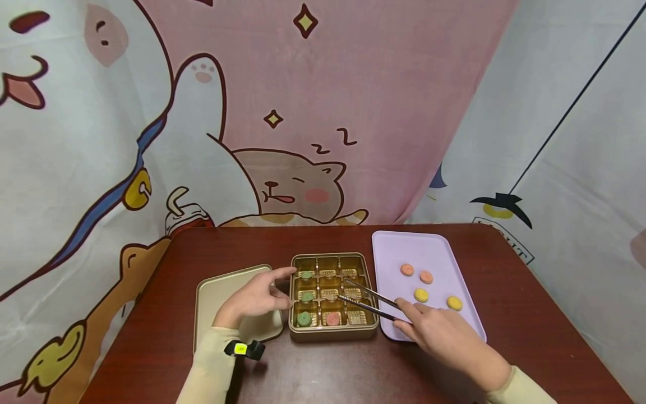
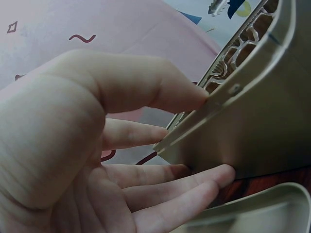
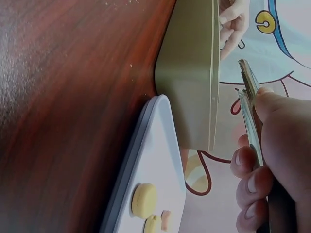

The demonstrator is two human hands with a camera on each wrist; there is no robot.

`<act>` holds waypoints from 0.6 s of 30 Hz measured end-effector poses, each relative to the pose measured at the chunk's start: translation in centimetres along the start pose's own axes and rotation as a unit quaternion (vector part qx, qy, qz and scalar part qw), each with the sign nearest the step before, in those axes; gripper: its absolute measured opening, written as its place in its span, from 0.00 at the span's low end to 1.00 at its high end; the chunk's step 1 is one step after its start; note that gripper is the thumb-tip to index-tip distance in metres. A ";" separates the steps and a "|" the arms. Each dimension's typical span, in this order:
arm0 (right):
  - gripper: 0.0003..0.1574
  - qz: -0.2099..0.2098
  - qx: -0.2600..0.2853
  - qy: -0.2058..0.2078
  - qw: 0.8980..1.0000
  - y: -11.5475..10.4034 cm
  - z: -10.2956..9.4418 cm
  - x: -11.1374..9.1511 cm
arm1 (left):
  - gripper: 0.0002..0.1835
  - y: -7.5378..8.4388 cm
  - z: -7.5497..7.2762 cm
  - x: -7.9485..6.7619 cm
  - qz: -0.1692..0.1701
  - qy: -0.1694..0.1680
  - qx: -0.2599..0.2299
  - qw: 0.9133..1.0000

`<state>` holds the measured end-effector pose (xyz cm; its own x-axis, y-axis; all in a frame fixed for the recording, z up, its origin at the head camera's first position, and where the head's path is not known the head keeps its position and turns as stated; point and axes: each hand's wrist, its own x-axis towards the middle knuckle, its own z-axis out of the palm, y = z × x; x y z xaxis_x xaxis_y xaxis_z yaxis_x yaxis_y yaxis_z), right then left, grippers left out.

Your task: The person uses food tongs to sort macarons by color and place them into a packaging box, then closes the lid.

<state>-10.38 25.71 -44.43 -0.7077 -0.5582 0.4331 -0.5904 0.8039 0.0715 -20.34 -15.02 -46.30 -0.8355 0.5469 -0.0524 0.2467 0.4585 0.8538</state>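
My left hand (image 1: 256, 296) rests at the left side of a gold tin box (image 1: 333, 335), its fingers loosely spread. In the left wrist view the thumb reaches the rim and other fingertips lie against the side wall. The box has a gold divided insert; green macarons (image 1: 304, 318) sit in its left column and a pink macaron (image 1: 333, 318) in the front middle compartment. My right hand (image 1: 444, 336) grips metal tongs (image 3: 250, 121) with dark handles. Their tips stand apart over the box's middle row, with nothing between them.
Right of the box lies a lilac tray (image 1: 411, 247) with two pink macarons (image 1: 426, 277) and two yellow macarons (image 1: 455, 303). A gold lid (image 1: 217, 297) lies to the left, partly under my left hand. A cartoon-print cloth (image 1: 383, 112) hangs behind the brown table (image 1: 530, 336).
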 end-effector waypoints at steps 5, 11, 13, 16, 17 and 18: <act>0.22 0.018 -0.006 -0.002 1.000 0.5 -0.3 0.0 | 0.45 0.0 0.0 0.0 0.000 -0.001 -0.002 1.000; 0.19 0.034 -0.009 0.009 0.999 1.4 -0.4 -0.1 | 0.45 0.0 0.0 0.0 0.000 0.000 0.002 1.000; 0.20 0.041 -0.006 0.011 0.999 1.7 -0.4 -0.2 | 0.45 -0.1 0.0 0.0 -0.001 0.000 0.002 1.000; 0.21 0.059 -0.001 0.005 0.998 2.1 -0.4 -0.5 | 0.45 -0.1 0.0 0.0 0.000 -0.001 0.001 1.000; 0.21 0.064 0.000 0.000 0.998 2.2 -0.3 -0.5 | 0.45 -0.1 0.0 0.1 0.000 0.000 0.001 1.000; 0.21 0.071 0.002 -0.005 0.997 2.4 -0.3 -0.6 | 0.45 -0.1 0.0 0.1 0.001 0.000 0.001 1.000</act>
<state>-11.22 28.00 -44.25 -0.7880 -0.4415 0.4291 -0.4857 0.8741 0.0075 -20.41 -15.01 -46.36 -0.8352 0.5476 -0.0511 0.2484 0.4585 0.8532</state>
